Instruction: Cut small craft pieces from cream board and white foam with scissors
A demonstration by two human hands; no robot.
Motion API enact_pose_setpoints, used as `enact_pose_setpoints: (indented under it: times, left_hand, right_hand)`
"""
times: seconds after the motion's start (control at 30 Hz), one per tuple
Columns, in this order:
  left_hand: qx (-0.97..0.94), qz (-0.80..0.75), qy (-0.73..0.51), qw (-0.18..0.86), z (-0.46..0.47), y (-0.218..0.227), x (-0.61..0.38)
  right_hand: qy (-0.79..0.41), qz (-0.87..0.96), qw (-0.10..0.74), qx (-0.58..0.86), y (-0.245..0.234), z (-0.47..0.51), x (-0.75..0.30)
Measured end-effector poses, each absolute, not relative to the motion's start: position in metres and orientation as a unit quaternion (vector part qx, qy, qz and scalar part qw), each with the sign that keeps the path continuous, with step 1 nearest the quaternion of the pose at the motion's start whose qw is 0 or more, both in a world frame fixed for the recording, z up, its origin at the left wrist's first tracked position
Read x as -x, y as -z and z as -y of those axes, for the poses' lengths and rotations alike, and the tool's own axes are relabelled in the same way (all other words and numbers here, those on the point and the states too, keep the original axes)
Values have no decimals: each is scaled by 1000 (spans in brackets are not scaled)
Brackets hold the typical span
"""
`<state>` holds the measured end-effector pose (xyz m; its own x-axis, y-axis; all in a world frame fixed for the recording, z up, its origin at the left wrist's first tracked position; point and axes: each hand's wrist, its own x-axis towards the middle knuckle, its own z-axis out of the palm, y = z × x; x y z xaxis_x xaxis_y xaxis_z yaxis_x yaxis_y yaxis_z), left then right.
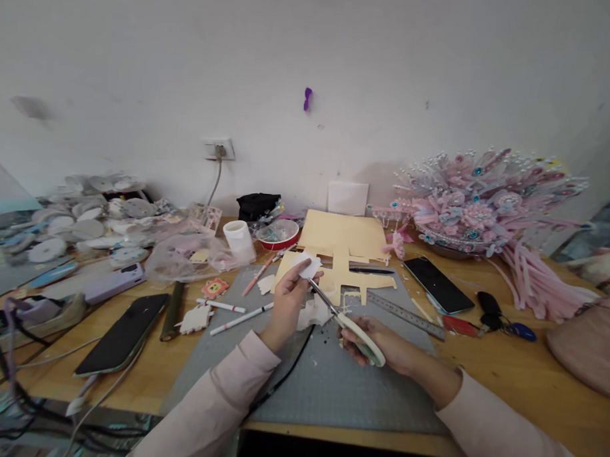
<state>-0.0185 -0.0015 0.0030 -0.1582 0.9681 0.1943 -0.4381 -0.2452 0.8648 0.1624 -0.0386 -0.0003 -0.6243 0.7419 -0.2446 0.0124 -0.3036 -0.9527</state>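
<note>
Between the thumb and fingers of my left hand point(288, 301) is a small piece of white paper point(311, 265), raised above the mat. My right hand point(376, 341) is closed around the pale handles of a pair of scissors point(360, 337). The scissor blades point up and left, their tips at the lower edge of the white paper; whether they touch it I cannot tell. Cut yellow card point(339, 273) lies behind my hands, and white paper scraps point(316, 313) lie below them on the grey cutting mat point(309, 382).
A metal ruler point(407, 313) lies right of my hands, with a black phone point(439, 284) and keys point(506, 325) beyond. Marker pens point(242, 318), another phone point(124, 332) and cables lie left. A pink beaded headdress point(486, 208) stands at back right.
</note>
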Motion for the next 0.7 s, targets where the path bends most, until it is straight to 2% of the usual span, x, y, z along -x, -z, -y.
enact_pose_setpoints:
  times: [0.7]
  left_hand:
    - [-399, -336, -680, 515, 2, -3, 19]
  right_hand:
    - [-730, 522, 256, 359, 0, 39, -161]
